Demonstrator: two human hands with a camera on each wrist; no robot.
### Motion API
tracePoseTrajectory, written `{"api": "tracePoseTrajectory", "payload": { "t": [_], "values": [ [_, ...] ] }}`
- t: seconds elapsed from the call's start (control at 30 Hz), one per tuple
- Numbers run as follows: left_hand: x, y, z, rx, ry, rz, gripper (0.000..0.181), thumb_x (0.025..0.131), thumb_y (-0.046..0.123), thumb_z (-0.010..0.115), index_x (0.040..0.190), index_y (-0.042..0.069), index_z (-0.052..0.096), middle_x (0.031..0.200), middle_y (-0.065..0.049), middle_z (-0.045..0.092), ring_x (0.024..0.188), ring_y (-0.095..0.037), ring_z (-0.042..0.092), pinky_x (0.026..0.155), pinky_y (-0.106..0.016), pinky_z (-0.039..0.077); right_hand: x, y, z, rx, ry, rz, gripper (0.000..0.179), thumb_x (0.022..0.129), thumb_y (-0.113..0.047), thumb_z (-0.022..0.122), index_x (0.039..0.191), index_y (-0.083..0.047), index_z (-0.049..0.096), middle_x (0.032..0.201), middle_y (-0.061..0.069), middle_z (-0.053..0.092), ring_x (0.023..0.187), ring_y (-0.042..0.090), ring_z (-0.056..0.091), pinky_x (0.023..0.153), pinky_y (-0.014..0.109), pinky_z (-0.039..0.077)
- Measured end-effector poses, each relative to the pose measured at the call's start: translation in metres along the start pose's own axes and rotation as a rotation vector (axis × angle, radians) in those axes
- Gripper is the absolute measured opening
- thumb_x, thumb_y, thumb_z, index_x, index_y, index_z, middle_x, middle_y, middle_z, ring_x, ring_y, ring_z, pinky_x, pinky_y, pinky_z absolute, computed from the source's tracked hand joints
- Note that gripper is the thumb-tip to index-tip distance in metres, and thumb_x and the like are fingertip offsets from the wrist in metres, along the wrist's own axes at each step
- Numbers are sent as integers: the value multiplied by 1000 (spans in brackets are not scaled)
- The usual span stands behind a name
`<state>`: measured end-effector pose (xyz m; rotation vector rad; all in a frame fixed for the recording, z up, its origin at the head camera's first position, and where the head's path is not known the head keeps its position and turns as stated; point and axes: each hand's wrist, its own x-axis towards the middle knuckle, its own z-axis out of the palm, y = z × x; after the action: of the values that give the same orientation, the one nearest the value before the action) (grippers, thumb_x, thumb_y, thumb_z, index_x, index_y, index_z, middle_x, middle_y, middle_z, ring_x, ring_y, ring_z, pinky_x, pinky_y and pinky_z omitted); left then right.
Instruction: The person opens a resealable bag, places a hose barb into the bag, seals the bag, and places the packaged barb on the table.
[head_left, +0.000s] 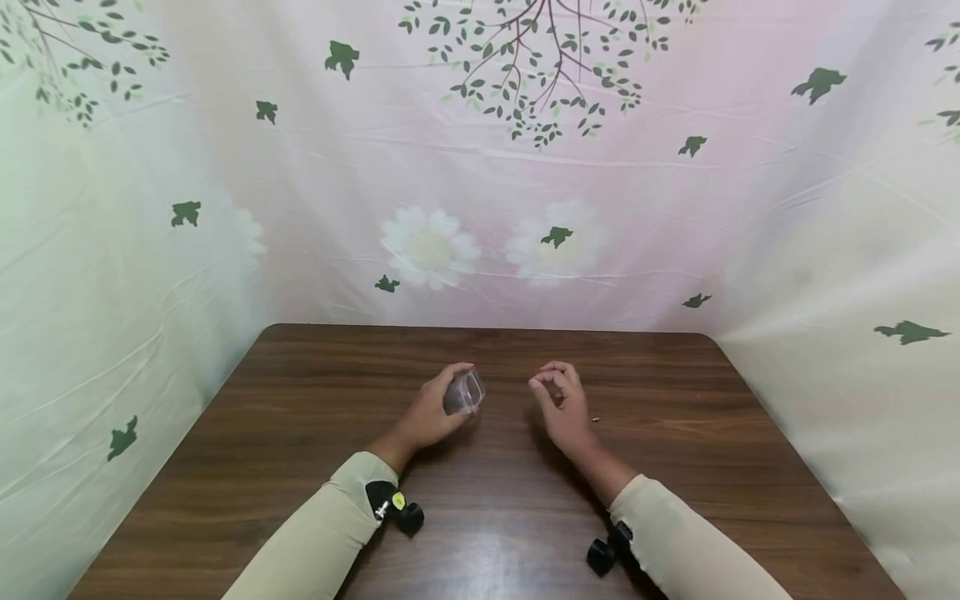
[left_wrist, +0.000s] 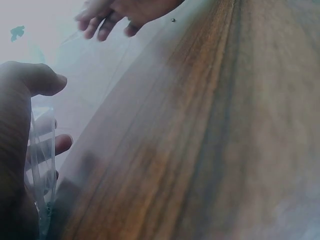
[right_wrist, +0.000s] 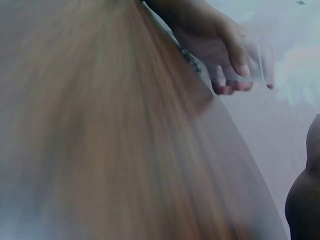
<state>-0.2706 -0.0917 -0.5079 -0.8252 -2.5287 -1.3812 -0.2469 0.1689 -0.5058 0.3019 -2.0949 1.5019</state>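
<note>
My left hand (head_left: 429,410) grips a clear plastic cup (head_left: 467,392), tilted on its side with its mouth toward the right hand. Small dark bits (right_wrist: 191,61) show low in the cup in the right wrist view; their kind is too blurred to tell. Across from it, my right hand (head_left: 564,408) hovers over the table with loosely bent fingers and nothing visible in them. A tiny shiny metal piece (head_left: 596,419) lies on the table just right of the right hand, and this small piece (left_wrist: 173,20) also appears in the left wrist view.
Both hands are above a dark brown wooden table (head_left: 495,492) with rounded far corners. A pale cloth (head_left: 495,183) printed with leaves, birds and flowers hangs behind it and along both sides. Black wrist devices (head_left: 409,518) sit at the sleeve cuffs.
</note>
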Motion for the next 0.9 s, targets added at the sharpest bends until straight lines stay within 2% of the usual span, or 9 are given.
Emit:
{"api": "tracePoseTrajectory", "payload": {
  "t": [0.17,0.5,0.63,0.73,0.9],
  "values": [
    [-1,-2,2,9,2,7,73,94,13,84,158,12,49,147,-18,64,125,-34,67,98,-53,61,-4,7,-29,-35,-8,14,7,102,-8,76,98,-2,74,127,19,64,114,8,50,82,30,37],
    [-3,0,2,6,1,-1,73,93,14,84,158,15,49,147,-17,63,126,-33,66,100,-54,60,-6,18,-71,-113,-29,120,9,100,-11,79,102,-2,76,129,16,65,113,3,49,85,35,40],
    [-3,1,1,4,1,7,73,94,12,84,158,10,49,147,-18,63,126,-33,66,100,-52,60,-4,23,-80,-165,-48,141,10,101,-11,79,104,-2,76,126,14,65,112,0,50,87,31,43],
    [-3,2,0,-3,0,5,74,94,11,84,158,8,48,148,-18,63,126,-33,65,100,-53,60,-3,25,-83,-198,-62,153,11,101,-11,78,105,-1,75,124,14,65,112,3,54,91,28,48],
    [-3,3,-1,1,-2,-5,73,94,13,84,158,12,49,148,-17,62,126,-33,65,100,-52,60,-2,25,-85,-244,-73,175,11,101,-9,78,104,1,75,117,18,66,108,13,58,92,19,48]
  ]
}}
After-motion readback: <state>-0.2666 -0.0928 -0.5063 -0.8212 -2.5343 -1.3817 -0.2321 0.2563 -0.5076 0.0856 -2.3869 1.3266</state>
